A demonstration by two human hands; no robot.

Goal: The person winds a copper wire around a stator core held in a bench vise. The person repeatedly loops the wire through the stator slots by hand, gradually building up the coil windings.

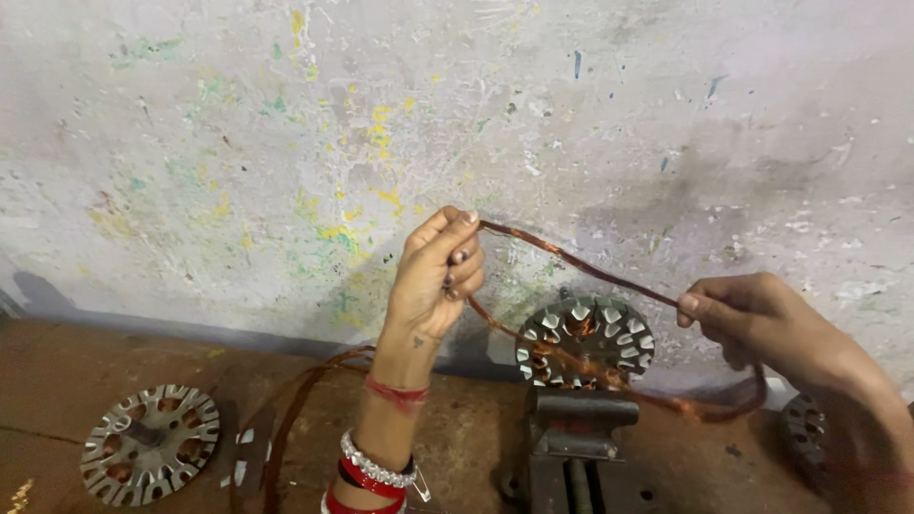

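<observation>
You have one view only, from the camera on your head, so no second view overlaps it. It looks forward and slightly down, facing the paint-flecked grey wall (286,124), which fills the frame from nine through twelve to three o'clock. The rust-brown workbench (57,381) lies across the bottom edge, at six o'clock. The view sits close, at arm's reach of the wall.
</observation>
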